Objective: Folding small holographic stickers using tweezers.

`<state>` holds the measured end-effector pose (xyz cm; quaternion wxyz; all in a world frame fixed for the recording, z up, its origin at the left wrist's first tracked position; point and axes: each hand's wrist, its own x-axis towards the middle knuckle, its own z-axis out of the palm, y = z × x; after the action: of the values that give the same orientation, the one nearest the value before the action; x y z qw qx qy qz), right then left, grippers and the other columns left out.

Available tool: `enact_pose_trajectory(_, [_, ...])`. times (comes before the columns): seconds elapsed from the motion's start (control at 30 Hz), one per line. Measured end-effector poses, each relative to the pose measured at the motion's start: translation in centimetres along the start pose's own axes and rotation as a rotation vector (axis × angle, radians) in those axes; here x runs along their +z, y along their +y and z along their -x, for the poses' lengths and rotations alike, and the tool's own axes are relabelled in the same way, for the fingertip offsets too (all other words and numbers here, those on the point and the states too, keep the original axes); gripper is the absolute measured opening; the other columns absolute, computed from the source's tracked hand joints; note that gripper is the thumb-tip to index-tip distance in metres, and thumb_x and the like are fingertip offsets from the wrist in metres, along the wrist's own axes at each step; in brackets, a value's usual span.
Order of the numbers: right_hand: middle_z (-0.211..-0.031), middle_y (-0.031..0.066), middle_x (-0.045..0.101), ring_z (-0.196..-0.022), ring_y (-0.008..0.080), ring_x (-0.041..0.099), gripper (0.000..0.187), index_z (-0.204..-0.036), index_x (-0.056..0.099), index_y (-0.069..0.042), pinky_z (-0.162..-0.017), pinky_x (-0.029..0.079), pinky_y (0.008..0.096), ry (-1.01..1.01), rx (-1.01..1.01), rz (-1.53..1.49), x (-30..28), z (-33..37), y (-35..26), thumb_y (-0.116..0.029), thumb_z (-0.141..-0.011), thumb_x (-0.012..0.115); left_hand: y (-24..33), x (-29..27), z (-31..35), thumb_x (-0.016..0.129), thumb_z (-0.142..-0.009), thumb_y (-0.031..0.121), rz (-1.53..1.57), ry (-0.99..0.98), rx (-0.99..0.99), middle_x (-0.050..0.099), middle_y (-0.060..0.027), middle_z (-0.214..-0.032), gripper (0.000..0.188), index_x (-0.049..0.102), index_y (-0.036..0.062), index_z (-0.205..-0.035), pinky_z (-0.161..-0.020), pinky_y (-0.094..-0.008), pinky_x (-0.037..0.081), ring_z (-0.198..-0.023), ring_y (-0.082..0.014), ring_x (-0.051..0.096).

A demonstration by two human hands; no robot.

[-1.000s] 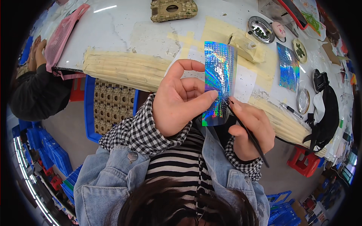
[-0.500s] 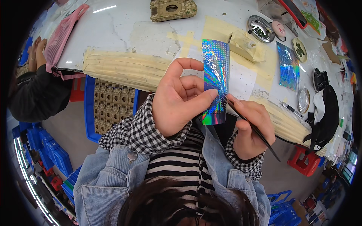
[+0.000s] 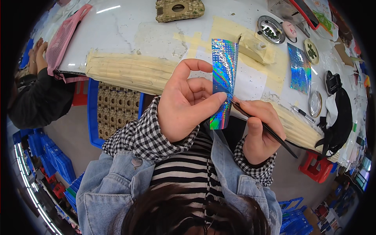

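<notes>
A shiny blue holographic sticker sheet [image 3: 224, 58] stands roughly upright above the table's front edge, slightly curved. My left hand [image 3: 186, 102] pinches it, thumb across its front and the other fingers curled behind and beside it. In my right hand [image 3: 262, 129] is a pair of dark, slim tweezers [image 3: 270, 133], gripped between thumb and fingers. Their tip meets the sheet beside my left thumb. Whether the tip holds a sticker is too small to make out. A yellowish taped block [image 3: 256, 49] lies on the table behind the sheet.
A camouflage-patterned case [image 3: 180, 9] lies at the back. To the right are a metal dish of small dark pieces [image 3: 271, 29], another holographic sheet [image 3: 298, 68] and a black strap [image 3: 340, 121]. Below left, a blue crate [image 3: 93, 113] holds several cases. Another person's sleeve [image 3: 43, 98] shows at left.
The sheet has bent and turned slightly, its top a little higher. The tweezers' rear end has swung right and up with my right hand; their tip remains by my left thumb.
</notes>
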<state>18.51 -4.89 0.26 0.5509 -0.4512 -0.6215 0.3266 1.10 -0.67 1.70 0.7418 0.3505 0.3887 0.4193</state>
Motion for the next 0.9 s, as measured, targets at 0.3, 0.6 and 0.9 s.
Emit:
enact_pose_trajectory(0.3, [-0.092,0.0162,0.066,-0.083,0.0220,0.063,0.020,-0.096,0.067,0.005,-0.073,0.049,0.0278,0.013,-0.012,0.006,0.16,-0.12,0.06,-0.012,-0.085,0.064,0.08,-0.18,-0.02,0.060,-0.082,-0.004,-0.001,-0.003,0.006,0.063,-0.0082,-0.086,0.047,0.032,-0.0005,-0.119,-0.076,-0.0238,0.049,-0.085,-0.0110,0.061])
enact_pose_trajectory(0.6, [-0.091,0.0158,0.066,-0.081,0.0212,0.063,0.020,-0.096,0.067,0.005,-0.072,0.049,0.0273,0.035,0.001,-0.003,0.50,0.02,0.11,-0.012,-0.085,0.065,0.11,-0.27,0.05,0.060,-0.082,-0.004,-0.007,0.001,0.000,0.063,-0.0071,-0.085,0.046,0.032,-0.0006,-0.119,-0.076,-0.0232,0.049,-0.084,-0.0105,0.061])
enact_pose_trajectory(0.9, [-0.091,0.0159,0.066,-0.082,0.0215,0.063,0.021,-0.097,0.066,0.005,-0.073,0.049,0.0280,0.030,0.010,0.003,0.46,0.07,0.02,-0.012,-0.085,0.064,0.04,-0.22,0.07,0.061,-0.082,-0.004,0.005,0.009,-0.004,0.062,-0.0064,-0.084,0.046,0.032,-0.0007,-0.118,-0.076,-0.0227,0.049,-0.084,-0.0099,0.060])
